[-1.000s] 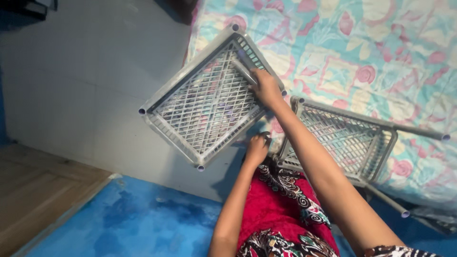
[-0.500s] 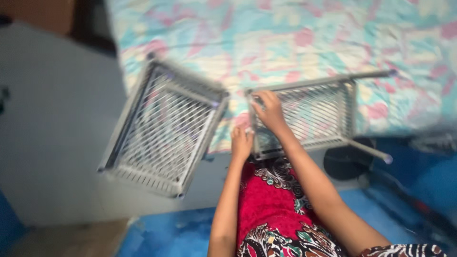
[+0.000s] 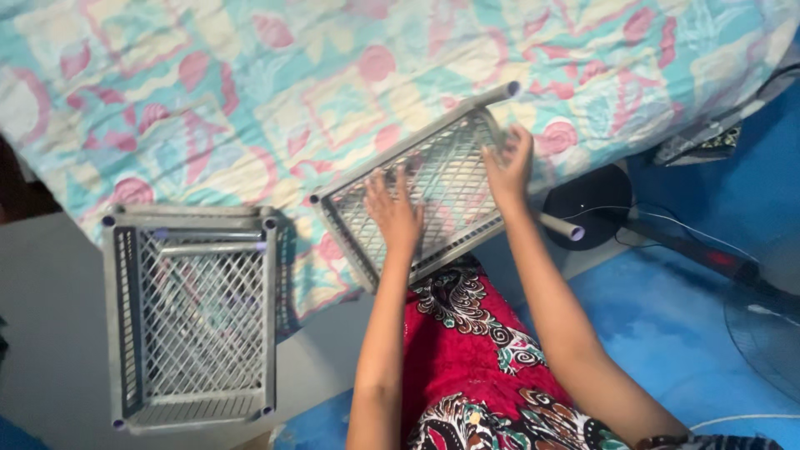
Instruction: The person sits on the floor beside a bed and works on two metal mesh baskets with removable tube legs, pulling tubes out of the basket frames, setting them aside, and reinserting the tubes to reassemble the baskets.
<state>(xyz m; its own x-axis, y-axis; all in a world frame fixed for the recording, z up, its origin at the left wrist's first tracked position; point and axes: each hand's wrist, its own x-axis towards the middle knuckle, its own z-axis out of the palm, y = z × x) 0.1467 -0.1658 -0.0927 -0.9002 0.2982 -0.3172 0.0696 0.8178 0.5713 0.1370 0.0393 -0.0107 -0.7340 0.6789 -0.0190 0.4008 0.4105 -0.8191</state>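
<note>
Item: grey mesh shelf tray (image 3: 433, 196), tilted on bed (image 3: 208, 92). My left hand (image 3: 393, 212) presses flat, fingers spread; right hand (image 3: 510, 162) grips its far edge, steadying. Second tray (image 3: 196, 317) alongside.

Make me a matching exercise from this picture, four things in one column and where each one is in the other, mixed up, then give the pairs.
Things:
1. left hand
2. right hand
3. grey mesh shelf with tubes
4. second grey mesh shelf

Places:
A. off to the left, with no hand on it
B. flat on the mesh of the shelf
C. at the far right edge of the shelf
D. on the patterned bedspread, under both hands

Pairs: 1-B, 2-C, 3-D, 4-A
</note>
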